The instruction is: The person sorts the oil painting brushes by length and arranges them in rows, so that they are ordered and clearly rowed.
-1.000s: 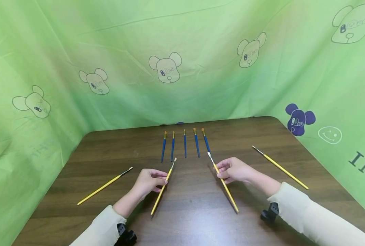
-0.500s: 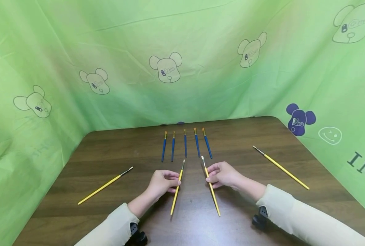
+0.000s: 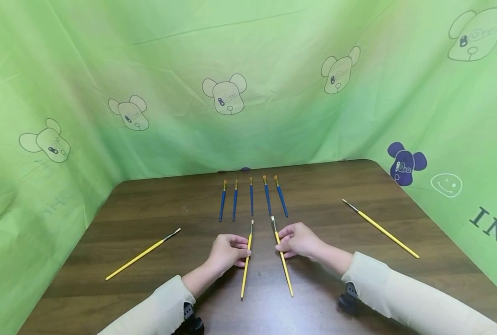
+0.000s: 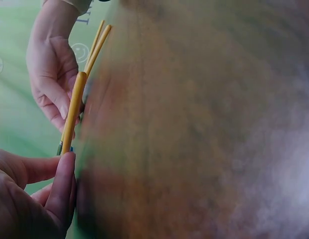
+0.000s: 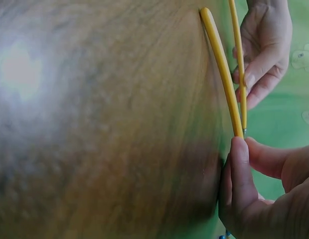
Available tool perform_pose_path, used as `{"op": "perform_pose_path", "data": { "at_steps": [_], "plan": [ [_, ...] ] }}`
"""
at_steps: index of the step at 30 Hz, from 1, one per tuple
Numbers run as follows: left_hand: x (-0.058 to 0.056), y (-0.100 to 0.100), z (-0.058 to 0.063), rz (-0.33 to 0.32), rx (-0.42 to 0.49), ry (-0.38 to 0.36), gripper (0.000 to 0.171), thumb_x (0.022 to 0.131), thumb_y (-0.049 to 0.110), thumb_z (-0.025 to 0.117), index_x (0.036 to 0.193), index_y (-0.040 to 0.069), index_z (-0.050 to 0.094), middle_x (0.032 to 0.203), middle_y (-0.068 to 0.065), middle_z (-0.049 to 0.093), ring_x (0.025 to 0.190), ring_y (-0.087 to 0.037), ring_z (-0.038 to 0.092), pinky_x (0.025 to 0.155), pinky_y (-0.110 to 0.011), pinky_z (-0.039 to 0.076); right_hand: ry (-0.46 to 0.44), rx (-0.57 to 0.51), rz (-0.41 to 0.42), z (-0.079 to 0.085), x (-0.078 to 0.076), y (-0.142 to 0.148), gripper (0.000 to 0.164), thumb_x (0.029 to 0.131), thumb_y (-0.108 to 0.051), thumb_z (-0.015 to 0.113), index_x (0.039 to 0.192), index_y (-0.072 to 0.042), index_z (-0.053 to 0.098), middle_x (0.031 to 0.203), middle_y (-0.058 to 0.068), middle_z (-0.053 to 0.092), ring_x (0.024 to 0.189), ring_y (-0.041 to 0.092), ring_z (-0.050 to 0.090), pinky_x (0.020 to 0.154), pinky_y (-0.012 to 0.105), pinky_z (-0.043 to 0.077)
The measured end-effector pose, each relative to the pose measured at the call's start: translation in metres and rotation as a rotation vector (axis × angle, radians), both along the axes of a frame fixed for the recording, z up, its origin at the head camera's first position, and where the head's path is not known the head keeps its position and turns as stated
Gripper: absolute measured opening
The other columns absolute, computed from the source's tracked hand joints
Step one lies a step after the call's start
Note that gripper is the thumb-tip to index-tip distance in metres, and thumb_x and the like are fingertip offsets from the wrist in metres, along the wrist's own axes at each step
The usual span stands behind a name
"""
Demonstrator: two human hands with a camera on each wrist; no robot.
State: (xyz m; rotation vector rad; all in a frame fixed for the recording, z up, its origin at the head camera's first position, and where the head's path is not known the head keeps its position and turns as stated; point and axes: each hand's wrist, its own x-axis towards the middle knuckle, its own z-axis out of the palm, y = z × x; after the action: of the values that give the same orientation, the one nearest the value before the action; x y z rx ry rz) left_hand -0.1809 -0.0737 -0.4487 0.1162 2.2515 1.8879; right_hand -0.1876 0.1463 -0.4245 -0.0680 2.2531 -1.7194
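My left hand (image 3: 228, 253) pinches a yellow-handled paintbrush (image 3: 246, 272) between thumb and fingers, bristles pointing away from me. Facing it, my right hand (image 3: 300, 241) pinches a second yellow paintbrush (image 3: 284, 270), also bristles up the table. The two brushes stand a short gap apart, their bristle ends closer together than their handle ends. In the left wrist view the held brush (image 4: 75, 107) rises from thumb and fingertips, with the right hand (image 4: 52, 74) behind. The right wrist view has its brush (image 5: 224, 74) low along the tabletop.
Several short blue paintbrushes (image 3: 251, 197) lie in a row beyond the hands. One yellow paintbrush (image 3: 141, 255) lies slanted at the left, another (image 3: 382, 229) at the right. A green printed cloth (image 3: 168, 139) hangs around the brown table (image 3: 148, 209).
Both hands have moved inward with their yellow paintbrushes, left hand rightward and right hand leftward. The right brush has come off the rightmost blue brush's end. The other brushes lie where they were.
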Motion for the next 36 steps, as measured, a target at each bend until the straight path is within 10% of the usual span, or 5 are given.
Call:
{"op": "perform_pose_path", "data": {
  "at_steps": [36],
  "plan": [
    [0.006,0.008,-0.004,0.036,-0.004,0.066,0.026,0.072,-0.016,0.073,0.096,-0.012,0.065,0.080,-0.012,0.066,0.063,-0.017,0.066,0.050,-0.032,0.058,0.084,0.139,-0.123,-0.009,0.005,-0.012,0.024,0.075,0.014,0.072,0.095,0.011,0.059,0.075,0.012,0.060,0.058,0.017,0.062,0.056,0.031,0.059]
  ]
}}
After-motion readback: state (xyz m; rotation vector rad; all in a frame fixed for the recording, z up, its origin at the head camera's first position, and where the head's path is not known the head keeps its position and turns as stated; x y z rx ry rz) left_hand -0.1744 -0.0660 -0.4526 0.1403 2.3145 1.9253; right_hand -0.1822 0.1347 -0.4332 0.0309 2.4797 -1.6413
